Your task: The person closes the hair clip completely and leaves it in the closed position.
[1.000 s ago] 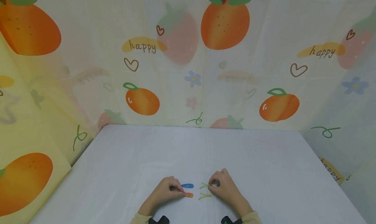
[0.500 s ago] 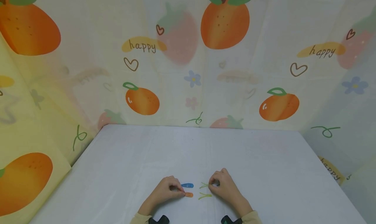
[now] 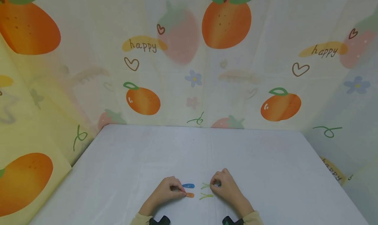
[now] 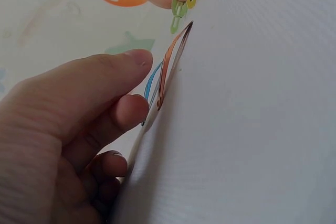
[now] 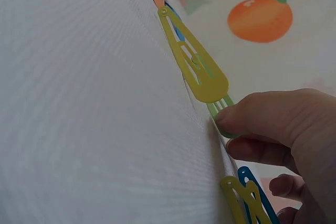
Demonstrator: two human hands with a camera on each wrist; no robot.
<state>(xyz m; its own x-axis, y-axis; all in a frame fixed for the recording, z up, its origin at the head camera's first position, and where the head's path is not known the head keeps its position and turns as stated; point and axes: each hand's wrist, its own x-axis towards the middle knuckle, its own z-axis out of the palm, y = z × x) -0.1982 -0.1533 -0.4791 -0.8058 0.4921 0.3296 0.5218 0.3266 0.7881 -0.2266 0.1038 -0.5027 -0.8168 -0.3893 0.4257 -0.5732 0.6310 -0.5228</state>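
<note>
On the left, the left hand (image 3: 165, 189) has its fingers nearly together at the orange clip (image 3: 190, 195); grip uncertain. The blue clip (image 3: 190, 186) lies just beyond. Rightward on the worktop (image 3: 162, 149) are a yellow clip (image 3: 210, 195) and the green clip (image 3: 208, 185), pinched by the right hand (image 3: 227, 185). Little has shifted; the work seems paused.

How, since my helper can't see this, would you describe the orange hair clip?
On the white table, look beside the left hand. The orange hair clip is nearer the person than the adjacent blue clip, and the only orange one.
</note>
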